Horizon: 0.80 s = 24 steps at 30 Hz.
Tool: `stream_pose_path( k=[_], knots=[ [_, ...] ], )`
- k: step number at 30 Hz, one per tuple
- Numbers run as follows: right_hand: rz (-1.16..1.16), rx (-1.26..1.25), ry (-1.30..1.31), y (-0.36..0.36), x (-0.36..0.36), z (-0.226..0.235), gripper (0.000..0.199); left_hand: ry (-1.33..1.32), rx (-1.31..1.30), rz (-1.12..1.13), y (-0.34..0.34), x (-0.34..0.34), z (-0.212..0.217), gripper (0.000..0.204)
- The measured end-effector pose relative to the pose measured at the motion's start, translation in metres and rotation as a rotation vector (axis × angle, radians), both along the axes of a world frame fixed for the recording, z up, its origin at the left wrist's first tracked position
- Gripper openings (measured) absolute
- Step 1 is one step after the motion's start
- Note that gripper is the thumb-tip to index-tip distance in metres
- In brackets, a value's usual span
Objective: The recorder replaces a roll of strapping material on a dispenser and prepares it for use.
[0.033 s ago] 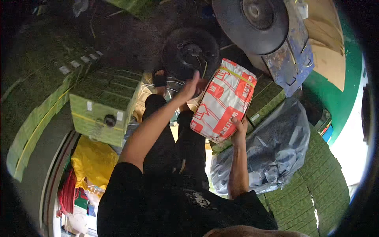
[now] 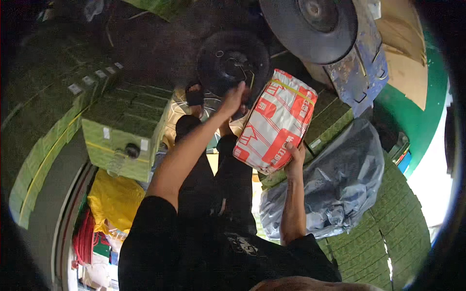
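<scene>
A red-and-white wrapped package is held by the right hand at its lower right corner, with the thumb laid over the printed face and the other fingers mostly hidden beneath. The package is seen to the right of the person's legs, its upper end slanted toward the right, and is crossed near that end by a yellow strap. The left hand is raised just beside the package's left edge, its fingers pointed upward and partly blurred; whether anything is gripped by them, or whether the package is touched, cannot be told. Behind that hand a dark round disc is seen, with a thin yellowish strip shown against it near the fingertips. A larger dark disc is set at the upper right, beside a worn blue panel. To the right of the right forearm, green patterned bundles are partly covered by a grey plastic bag. On the left, a green patterned stack is bound with yellow strapping, and a yellow bag is placed below it.
</scene>
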State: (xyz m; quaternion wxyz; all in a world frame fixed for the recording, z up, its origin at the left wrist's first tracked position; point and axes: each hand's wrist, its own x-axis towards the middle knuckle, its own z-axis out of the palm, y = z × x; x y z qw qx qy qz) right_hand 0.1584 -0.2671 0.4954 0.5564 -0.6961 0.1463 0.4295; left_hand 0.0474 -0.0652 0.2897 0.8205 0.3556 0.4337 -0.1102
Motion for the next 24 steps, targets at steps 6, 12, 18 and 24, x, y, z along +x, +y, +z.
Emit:
stream_pose_path(
  k=[6, 12, 18, 24],
  knots=[
    [-0.057, -0.138, 0.015, -0.013, 0.002, -0.06, 0.066, -0.096, 0.927, -0.174, -0.011, 0.112, -0.159, 0.055],
    [-0.145, -0.143, -0.037, -0.025, -0.003, -0.085, 0.079, -0.173, 0.969, -0.552, -0.02, 0.123, -0.197, 0.05],
    [-0.181, -0.119, -0.022, -0.037, 0.001, -0.093, 0.073, -0.272, 0.776, -0.329, -0.022, 0.066, -0.161, 0.041],
    [-0.124, -0.113, -0.021, -0.039, 0.012, -0.093, 0.069, -0.356, 0.622, -0.122, -0.035, 0.052, -0.151, 0.055]
  ],
)
